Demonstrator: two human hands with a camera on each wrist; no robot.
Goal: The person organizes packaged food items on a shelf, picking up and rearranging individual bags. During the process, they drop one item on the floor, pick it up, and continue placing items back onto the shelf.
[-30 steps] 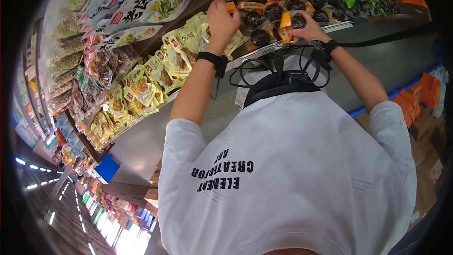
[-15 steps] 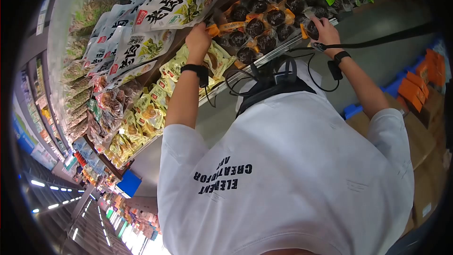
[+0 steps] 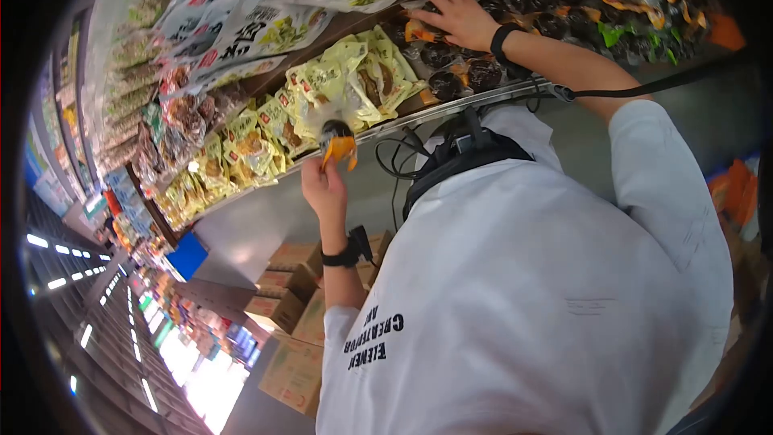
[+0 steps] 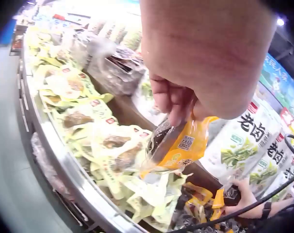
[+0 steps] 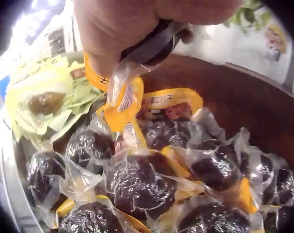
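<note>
In the head view, my left hand (image 3: 324, 189) pinches a dark round item in clear wrap with an orange label (image 3: 342, 149), at the front edge of the yellow bags (image 3: 318, 80). The left wrist view shows this packet (image 4: 181, 145) hanging from bent fingers above yellow bags (image 4: 79, 119). My right hand (image 3: 463, 20) reaches over the left end of the dark round packets (image 3: 483, 74). Seen from the right wrist, that hand (image 5: 122, 34) grips a dark wrapped item (image 5: 154, 46) above other packets (image 5: 139, 184); its fingertips are partly hidden.
White-and-grey bags (image 3: 266, 32) line the back of the shelf, and a metal rail (image 3: 419, 115) runs along its front. Cardboard boxes (image 3: 294, 370) stand below left. A black strap (image 3: 668, 80) and loose cables (image 3: 394, 163) cross near the arms.
My left hand has come down from the back of the shelf to its front edge, bringing an orange-labelled packet. My right hand has moved left and farther back across the dark packets.
</note>
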